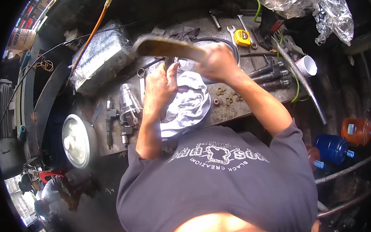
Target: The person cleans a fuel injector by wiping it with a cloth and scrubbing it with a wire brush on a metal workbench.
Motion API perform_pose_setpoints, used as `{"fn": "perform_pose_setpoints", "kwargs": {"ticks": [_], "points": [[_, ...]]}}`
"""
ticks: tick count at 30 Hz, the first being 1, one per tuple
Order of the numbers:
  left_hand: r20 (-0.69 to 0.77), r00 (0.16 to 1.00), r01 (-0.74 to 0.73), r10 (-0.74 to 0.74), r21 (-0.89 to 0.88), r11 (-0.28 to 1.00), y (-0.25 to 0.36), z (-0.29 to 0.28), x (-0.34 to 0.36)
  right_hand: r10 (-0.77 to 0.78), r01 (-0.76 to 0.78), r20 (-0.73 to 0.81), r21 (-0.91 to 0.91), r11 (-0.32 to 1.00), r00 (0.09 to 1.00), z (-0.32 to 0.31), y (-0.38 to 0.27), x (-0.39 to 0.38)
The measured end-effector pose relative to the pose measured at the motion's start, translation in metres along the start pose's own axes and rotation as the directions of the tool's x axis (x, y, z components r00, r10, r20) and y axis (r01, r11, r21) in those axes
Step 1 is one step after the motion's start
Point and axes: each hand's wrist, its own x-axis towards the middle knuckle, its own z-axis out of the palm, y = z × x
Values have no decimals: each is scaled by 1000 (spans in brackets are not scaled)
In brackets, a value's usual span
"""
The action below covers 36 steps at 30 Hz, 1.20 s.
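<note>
While the right hand (219, 63) clenches the narrow end of a blurred brown tool (167, 47), the left hand (161, 85) pinches a dark piece (168, 65) between thumb and fingers; its shape is mostly hidden. Tool slants leftward above the far part of the bench (227, 116), broad end left, passing over the dark piece. Crumpled white cloth (188, 100) lies near, between the forearms. Small brass-coloured fittings (229, 100) just right of cloth. Farther right: dark cylindrical parts (274, 76). Far right: yellow tape measure (242, 38). Far left: silvery wrapped block (102, 57).
</note>
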Motion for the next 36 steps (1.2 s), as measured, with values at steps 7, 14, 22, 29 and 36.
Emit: {"fn": "perform_pose_setpoints", "kwargs": {"ticks": [7,14,22,29,36], "points": [[-17,1000,-17,15,-111,994,0,-9,-12,293,-293,-5,-75,953,956,-8,59,5],[87,993,-70,75,-62,996,3,-3,-1,7,-23,-102,-157,987,995,2,48,4],[125,990,-31,61,-223,974,7,-3,-2,-233,234,-201,-17,972,952,-8,13,-3],[154,984,134,-92,-293,947,11,-18,-9,125,-128,-173,-4,992,977,-15,69,3],[186,982,53,5,-306,951,5,-9,-7,-27,-22,-207,-231,973,978,-1,65,9]]}}
